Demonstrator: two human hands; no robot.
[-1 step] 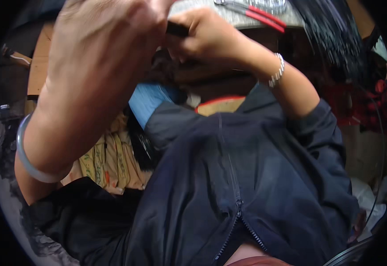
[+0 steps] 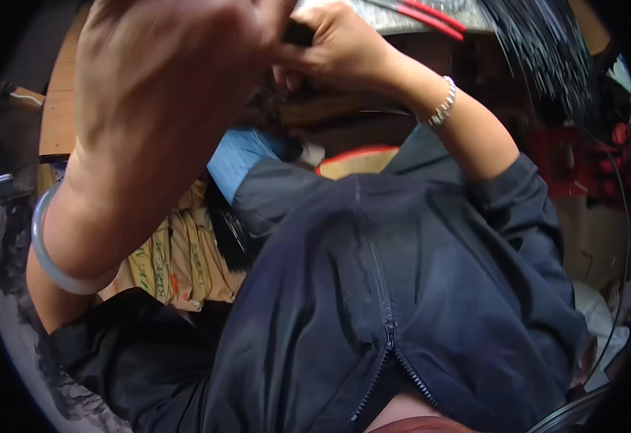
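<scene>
My left hand [image 2: 171, 65] reaches up at the top left, a pale bangle [image 2: 48, 252] on its wrist. The top edge cuts it off and its fingers do not show, so I cannot see what it holds. Close against it, my right hand [image 2: 341, 50] is closed with curled fingers around a short black object [image 2: 299, 32]. That object is partly hidden between the two hands; its kind does not show. A silvery bracelet [image 2: 443, 101] circles my right wrist. Just beyond the right hand lies a red-handled hand tool [image 2: 434, 18], its head out of view.
The tool rests on a pale worktop [image 2: 391, 24]. A bundle of thin black strands [image 2: 543, 58] hangs at the top right. Printed beige sacks [image 2: 185, 260] lie below my left forearm, and a wooden board [image 2: 59, 123] stands at the far left. Someone in red-and-black check [image 2: 626, 155] is at the right.
The view has shifted slightly, and the red-handled tool now sits higher, with its head cut off. Both hands stay close together; the right has moved up a little.
</scene>
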